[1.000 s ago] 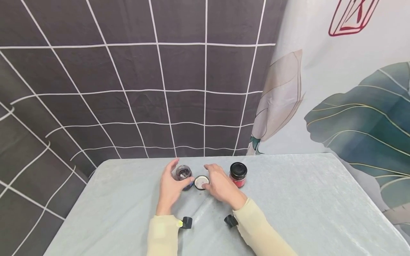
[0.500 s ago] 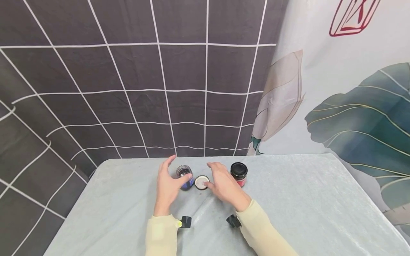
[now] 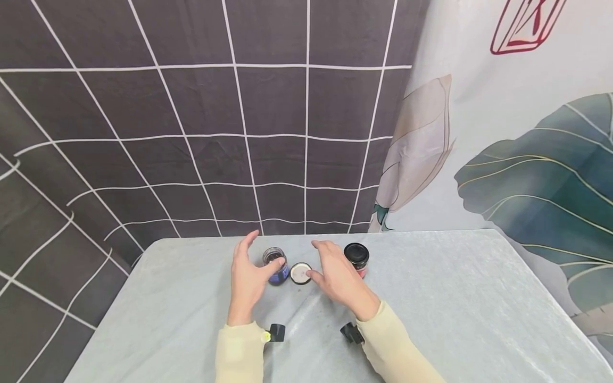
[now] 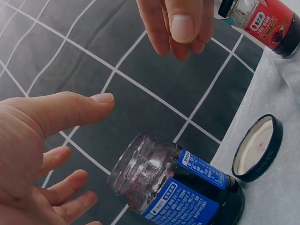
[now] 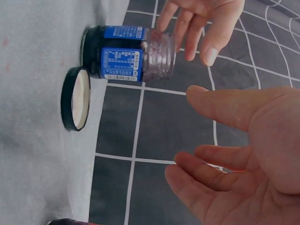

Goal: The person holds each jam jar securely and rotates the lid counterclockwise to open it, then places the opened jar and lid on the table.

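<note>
An uncapped glass jar with a blue label [image 3: 279, 275] stands upright on the table, dark contents inside. My left hand [image 3: 249, 282] is beside it on the left, fingers spread, apart from the glass in the left wrist view. The jar's lid [image 3: 300, 273] lies with its pale inside up, just right of the jar. My right hand [image 3: 339, 276] hovers to the right of the lid with relaxed fingers, holding nothing. Behind that hand stands a second jar [image 3: 356, 257] with a black lid and a red label [image 4: 273, 23], partly hidden by the hand.
A pale grey cloth covers the table [image 3: 167, 308]. The table's back edge runs close behind the jars, against a dark curtain [image 3: 191, 106] with white grid lines. To the right hangs a white leaf-patterned curtain [image 3: 479, 117].
My left hand has drawn back leftward from the blue-labelled jar. My right hand has shifted slightly right, away from the lid. Both jars and the lid stay in place.
</note>
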`<control>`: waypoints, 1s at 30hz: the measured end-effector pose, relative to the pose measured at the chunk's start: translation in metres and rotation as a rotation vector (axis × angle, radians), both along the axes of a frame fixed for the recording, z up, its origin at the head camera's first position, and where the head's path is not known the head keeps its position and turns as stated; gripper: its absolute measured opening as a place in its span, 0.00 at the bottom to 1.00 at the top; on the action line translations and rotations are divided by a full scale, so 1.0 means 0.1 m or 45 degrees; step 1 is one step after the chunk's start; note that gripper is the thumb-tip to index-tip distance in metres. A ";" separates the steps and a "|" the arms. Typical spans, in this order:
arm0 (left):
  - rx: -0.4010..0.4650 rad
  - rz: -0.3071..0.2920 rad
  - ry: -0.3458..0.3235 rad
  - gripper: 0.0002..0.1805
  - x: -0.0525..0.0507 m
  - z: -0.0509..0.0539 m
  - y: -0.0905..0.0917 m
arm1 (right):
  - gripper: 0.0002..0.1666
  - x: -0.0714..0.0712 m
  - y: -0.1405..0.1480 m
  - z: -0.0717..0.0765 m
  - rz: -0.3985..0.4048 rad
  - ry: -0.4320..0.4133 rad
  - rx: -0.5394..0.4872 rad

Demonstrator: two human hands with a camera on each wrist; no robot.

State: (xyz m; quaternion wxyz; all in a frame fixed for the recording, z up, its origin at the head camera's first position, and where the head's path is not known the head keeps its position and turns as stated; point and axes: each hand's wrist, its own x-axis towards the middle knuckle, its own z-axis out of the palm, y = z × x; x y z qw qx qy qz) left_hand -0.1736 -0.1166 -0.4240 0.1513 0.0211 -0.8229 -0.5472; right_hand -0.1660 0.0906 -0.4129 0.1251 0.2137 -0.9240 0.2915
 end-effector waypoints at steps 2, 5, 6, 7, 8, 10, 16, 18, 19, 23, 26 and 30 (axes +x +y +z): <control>-0.006 0.002 0.000 0.44 0.01 0.01 0.00 | 0.37 0.01 0.01 0.01 -0.004 -0.005 -0.005; -0.005 0.007 0.003 0.44 0.02 0.02 0.01 | 0.37 0.03 0.02 0.03 -0.018 -0.014 -0.012; -0.006 0.011 0.003 0.44 0.02 0.03 0.02 | 0.37 0.04 0.03 0.04 -0.024 -0.014 -0.011; -0.007 0.014 0.007 0.44 0.02 0.03 0.02 | 0.38 0.04 0.03 0.04 -0.029 -0.014 -0.010; -0.008 0.016 0.012 0.44 0.02 0.04 0.03 | 0.38 0.04 0.04 0.05 -0.035 -0.012 -0.010; -0.015 0.016 0.029 0.44 0.03 0.05 0.04 | 0.38 0.05 0.05 0.06 -0.045 -0.003 -0.006; -0.027 0.006 0.035 0.44 0.05 0.10 0.07 | 0.38 0.05 0.09 0.09 -0.052 0.020 0.002; -0.026 0.007 0.028 0.44 0.06 0.11 0.07 | 0.39 0.05 0.10 0.09 -0.055 0.029 0.004; -0.027 0.006 0.026 0.44 0.07 0.12 0.07 | 0.39 0.05 0.10 0.10 -0.055 0.032 0.002; -0.033 -0.011 0.053 0.43 0.08 0.14 0.09 | 0.39 0.06 0.12 0.11 -0.058 0.039 -0.015; -0.040 -0.028 0.086 0.42 0.08 0.15 0.11 | 0.39 0.07 0.15 0.12 -0.063 0.049 -0.026; -0.044 -0.033 0.103 0.42 0.08 0.16 0.14 | 0.39 0.07 0.18 0.12 -0.063 0.074 -0.035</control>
